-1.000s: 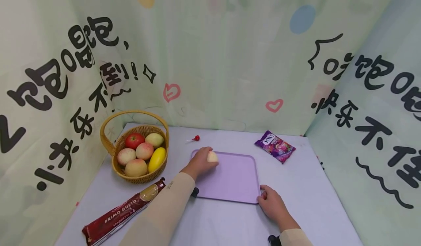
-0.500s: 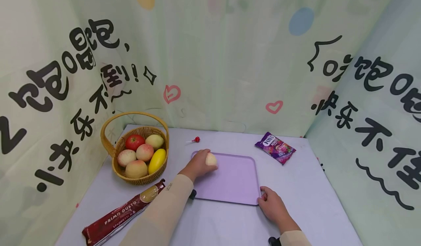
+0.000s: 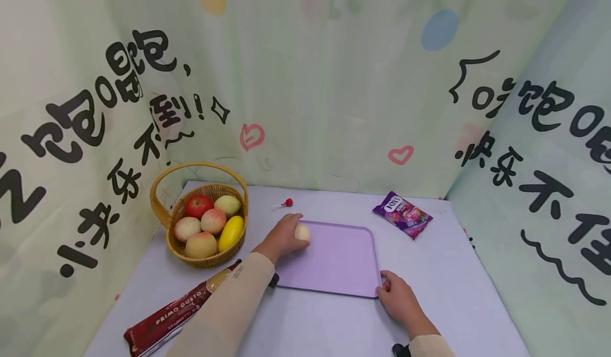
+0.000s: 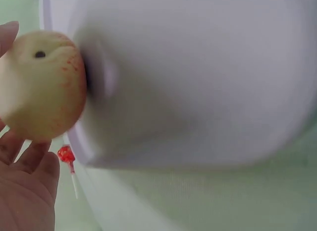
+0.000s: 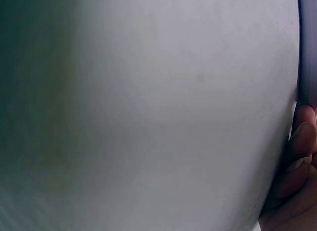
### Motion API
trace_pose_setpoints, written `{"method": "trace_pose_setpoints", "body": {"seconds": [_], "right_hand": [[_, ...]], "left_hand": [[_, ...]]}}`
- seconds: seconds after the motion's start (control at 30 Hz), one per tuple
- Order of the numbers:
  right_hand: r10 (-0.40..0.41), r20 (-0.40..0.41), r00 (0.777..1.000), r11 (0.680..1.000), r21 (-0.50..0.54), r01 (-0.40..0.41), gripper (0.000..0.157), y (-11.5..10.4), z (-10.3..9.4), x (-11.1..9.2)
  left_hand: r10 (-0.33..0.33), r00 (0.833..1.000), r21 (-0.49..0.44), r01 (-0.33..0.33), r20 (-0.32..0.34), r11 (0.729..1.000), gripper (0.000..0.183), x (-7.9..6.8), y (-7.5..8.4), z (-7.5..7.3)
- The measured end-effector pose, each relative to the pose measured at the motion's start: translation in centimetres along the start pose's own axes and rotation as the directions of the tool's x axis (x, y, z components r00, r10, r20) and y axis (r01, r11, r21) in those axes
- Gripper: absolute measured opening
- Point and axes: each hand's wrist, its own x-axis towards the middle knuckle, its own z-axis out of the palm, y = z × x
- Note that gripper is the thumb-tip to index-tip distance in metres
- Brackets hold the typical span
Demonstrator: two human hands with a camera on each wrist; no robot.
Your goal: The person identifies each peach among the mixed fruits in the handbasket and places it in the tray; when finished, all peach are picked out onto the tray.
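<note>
A pale peach point(image 3: 303, 232) with reddish speckles is in my left hand point(image 3: 282, 238), over the left part of a purple tray point(image 3: 334, 259). Close up in the left wrist view, thumb and fingers hold the peach point(image 4: 47, 87) from opposite sides, near the tray's rim. At the tray's front right corner, my right hand point(image 3: 400, 299) grips the edge with curled fingers. Only some of those fingers point(image 5: 303, 139) show at the border of the right wrist view.
A wicker basket point(image 3: 205, 262) of fruit stands at the left. Before it lies a red spaghetti packet point(image 3: 167, 314), partly behind my left sleeve. A red lollipop point(image 3: 288, 202) lies behind the tray, and a purple candy bag point(image 3: 403, 215) at back right.
My left hand has shifted slightly left over the tray with the peach. The right hand stays at the tray's corner. The head view has turned a little.
</note>
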Motion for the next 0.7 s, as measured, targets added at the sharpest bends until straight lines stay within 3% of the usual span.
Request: {"method": "trace_pose_setpoints", "body": {"seconds": [0.2,0.7], "right_hand": [[0.002,-0.003,1.000,1.000,-0.004,-0.002,0.051,0.1,0.0,0.0],[-0.013,-0.004,1.000,1.000,-0.007,0.013,0.051,0.3,0.1,0.2]], "left_hand": [[0.063,0.998,0.035,-0.064,0.012,0.997,0.086,-0.3,-0.2,-0.8],[0.203,0.976,0.105,-0.211,0.077,0.972,0.085,-2.5,1.6,-3.3]]}}
